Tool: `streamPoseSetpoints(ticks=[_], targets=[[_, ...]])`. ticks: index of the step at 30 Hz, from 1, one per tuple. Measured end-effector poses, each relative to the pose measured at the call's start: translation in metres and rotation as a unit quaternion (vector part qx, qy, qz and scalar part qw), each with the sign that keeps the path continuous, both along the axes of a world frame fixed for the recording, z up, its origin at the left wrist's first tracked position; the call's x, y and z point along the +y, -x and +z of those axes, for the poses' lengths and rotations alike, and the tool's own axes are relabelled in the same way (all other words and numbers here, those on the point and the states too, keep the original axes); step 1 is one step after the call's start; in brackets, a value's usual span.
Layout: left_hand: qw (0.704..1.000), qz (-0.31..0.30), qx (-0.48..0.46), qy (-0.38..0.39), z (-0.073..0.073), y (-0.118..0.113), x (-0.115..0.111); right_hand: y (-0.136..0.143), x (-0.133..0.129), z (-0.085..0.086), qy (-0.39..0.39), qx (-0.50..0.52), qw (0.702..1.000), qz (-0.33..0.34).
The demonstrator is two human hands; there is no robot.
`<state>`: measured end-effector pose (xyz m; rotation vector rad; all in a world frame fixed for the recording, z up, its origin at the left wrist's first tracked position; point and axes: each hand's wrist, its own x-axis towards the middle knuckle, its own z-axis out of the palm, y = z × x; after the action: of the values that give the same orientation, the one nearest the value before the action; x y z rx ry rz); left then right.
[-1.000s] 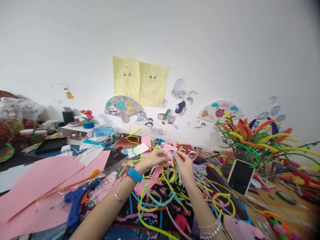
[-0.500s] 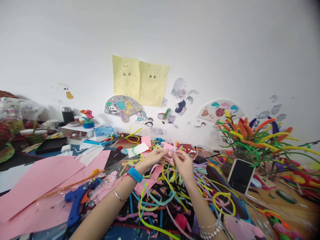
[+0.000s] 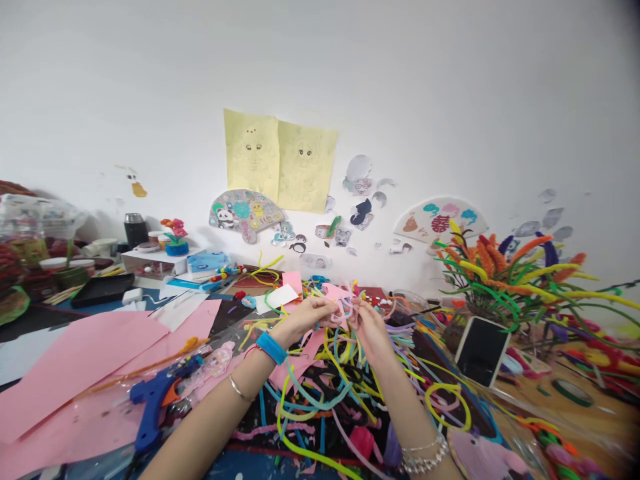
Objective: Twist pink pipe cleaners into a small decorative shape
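Above the middle of the cluttered table, my left hand (image 3: 316, 313) pinches the left edge of a pink paper cut-out (image 3: 336, 292). A thin lavender pipe cleaner (image 3: 344, 308) lies bent across the face of this cut-out. My right hand (image 3: 371, 328) is closed at the right side, its thumb and fingertips on the pipe cleaner's end near the paper edge. Under both hands spreads a tangle of yellow, teal and lavender pipe cleaners (image 3: 320, 405) mixed with pink paper scraps (image 3: 295, 370).
A blue glue gun (image 3: 153, 407) lies at the left beside large pink sheets (image 3: 95, 353). To the right, a phone (image 3: 483, 352) leans before a bunch of pipe-cleaner flowers (image 3: 493, 263). Green tape (image 3: 573, 393) rests on the wooden surface. A white wall (image 3: 425, 100) stands behind.
The pink cut-out has turned, showing more of its face. The lavender strand that stuck up above my fingers now lies across it. My right hand has shifted slightly right.
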<state>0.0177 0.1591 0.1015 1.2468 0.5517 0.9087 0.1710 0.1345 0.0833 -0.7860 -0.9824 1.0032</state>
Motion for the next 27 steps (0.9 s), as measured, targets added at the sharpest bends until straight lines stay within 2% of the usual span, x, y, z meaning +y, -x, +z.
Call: streamPoseSetpoints(ticks=[8,15,22,27], targets=[[0.992,-0.092,-0.023,0.088,-0.0029,-0.0019,-0.0017,0.0024,-0.0044,0.0039,0.002,-0.029,0.999,0.039],[0.989,-0.102,-0.046,0.095,-0.0060,-0.0005,0.0029,0.0035,-0.0083,0.0060,0.005,-0.065,0.996,0.058],[0.991,-0.103,-0.046,0.070,0.0009,0.0047,-0.0031,0.0052,-0.0080,0.0055,-0.018,-0.096,0.995,0.019],[0.996,-0.079,-0.016,0.046,-0.0027,0.0045,0.0014,0.0021,-0.0030,0.0024,-0.038,-0.113,0.992,-0.036]])
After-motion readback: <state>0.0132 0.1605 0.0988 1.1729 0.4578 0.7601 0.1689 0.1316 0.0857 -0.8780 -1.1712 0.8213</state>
